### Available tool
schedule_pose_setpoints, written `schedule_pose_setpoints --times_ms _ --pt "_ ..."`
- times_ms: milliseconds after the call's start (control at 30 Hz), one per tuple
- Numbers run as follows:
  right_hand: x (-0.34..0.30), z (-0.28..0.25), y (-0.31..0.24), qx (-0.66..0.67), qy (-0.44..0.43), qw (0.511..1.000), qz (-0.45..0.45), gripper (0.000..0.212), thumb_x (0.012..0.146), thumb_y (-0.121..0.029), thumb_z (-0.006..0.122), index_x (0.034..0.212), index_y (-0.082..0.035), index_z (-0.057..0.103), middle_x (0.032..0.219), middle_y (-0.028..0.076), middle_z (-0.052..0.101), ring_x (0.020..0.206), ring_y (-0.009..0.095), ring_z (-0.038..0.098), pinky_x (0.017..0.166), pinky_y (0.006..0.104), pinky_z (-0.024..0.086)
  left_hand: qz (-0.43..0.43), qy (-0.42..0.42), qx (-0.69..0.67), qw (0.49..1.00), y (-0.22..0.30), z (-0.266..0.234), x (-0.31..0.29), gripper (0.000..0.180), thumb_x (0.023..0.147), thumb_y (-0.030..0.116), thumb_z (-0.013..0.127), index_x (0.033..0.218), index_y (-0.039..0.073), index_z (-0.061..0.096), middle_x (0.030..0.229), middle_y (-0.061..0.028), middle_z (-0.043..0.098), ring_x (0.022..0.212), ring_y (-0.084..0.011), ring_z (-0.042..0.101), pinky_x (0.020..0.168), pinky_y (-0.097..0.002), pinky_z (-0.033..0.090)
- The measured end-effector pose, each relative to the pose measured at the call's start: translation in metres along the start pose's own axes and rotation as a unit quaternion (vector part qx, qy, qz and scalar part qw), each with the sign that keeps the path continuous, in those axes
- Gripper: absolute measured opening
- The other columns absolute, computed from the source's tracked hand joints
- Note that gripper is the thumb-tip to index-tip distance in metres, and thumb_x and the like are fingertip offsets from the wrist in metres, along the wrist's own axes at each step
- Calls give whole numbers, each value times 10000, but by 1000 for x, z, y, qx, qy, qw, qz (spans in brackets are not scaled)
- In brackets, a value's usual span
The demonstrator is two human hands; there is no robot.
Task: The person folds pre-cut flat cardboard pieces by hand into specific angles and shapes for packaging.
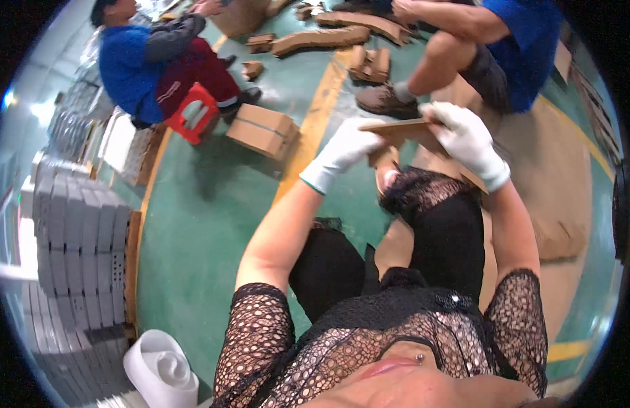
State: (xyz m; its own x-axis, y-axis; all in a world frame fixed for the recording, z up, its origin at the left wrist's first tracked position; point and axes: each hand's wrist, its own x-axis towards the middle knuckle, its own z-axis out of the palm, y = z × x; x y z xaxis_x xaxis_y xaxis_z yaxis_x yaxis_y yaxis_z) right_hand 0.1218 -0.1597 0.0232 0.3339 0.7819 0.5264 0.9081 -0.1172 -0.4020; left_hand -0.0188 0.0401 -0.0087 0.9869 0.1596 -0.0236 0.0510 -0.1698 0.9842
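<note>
Both my hands wear white knitted gloves and are raised in front of my knees. Between them is a flat brown cardboard piece, seen nearly edge-on. My left hand is closed on its left end. At the other end, my right hand grips it with bent fingers, slightly blurred. The hands partly cover the piece, so its full shape is hidden. Below and behind it lies a large sheet of brown cardboard on the floor to my right.
A closed, strapped carton stands left of a yellow floor line. Two people in blue tops sit ahead, one on a red stool. Folded cardboard strips lie between them. Stacked grey parts and a white foam roll are at left.
</note>
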Motion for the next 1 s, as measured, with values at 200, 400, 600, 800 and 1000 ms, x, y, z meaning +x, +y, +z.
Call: schedule_pose_setpoints --times_ms 200,400,600,800,1000 --pt "12 -11 2 20 -114 983 140 231 801 -263 613 939 -77 623 820 149 629 759 311 614 658 347 474 -7 39 -40 998 -1 0 2 277 780 96 616 1020 -42 625 889 -68 660 786 -97 587 710 -249 485" --pt "7 -3 -11 -46 -47 993 95 204 818 -285 602 845 -83 614 694 154 589 657 319 596 567 363 450 -62 22 -35 997 -8 -8 1 262 749 74 607 982 -41 635 828 -44 648 743 -89 571 664 -246 475" --pt "3 32 -15 -12 63 988 142 176 834 -280 598 855 -106 594 670 131 600 623 323 595 535 376 460 31 166 -3 986 -18 15 6 233 712 91 572 892 -30 657 744 -61 641 678 -101 568 596 -268 471" --pt "10 38 -23 104 183 966 150 135 849 -141 571 958 -63 590 832 170 621 741 317 623 652 335 491 -24 199 -91 975 -4 44 12 205 796 135 583 894 -29 658 723 -70 636 639 -102 569 554 -264 467" --pt "17 40 -36 168 201 959 107 145 867 -60 533 1000 -45 587 877 146 633 790 220 631 727 292 484 12 209 -213 954 -3 29 8 233 767 94 583 955 -34 635 780 -74 640 673 -111 576 566 -271 476"
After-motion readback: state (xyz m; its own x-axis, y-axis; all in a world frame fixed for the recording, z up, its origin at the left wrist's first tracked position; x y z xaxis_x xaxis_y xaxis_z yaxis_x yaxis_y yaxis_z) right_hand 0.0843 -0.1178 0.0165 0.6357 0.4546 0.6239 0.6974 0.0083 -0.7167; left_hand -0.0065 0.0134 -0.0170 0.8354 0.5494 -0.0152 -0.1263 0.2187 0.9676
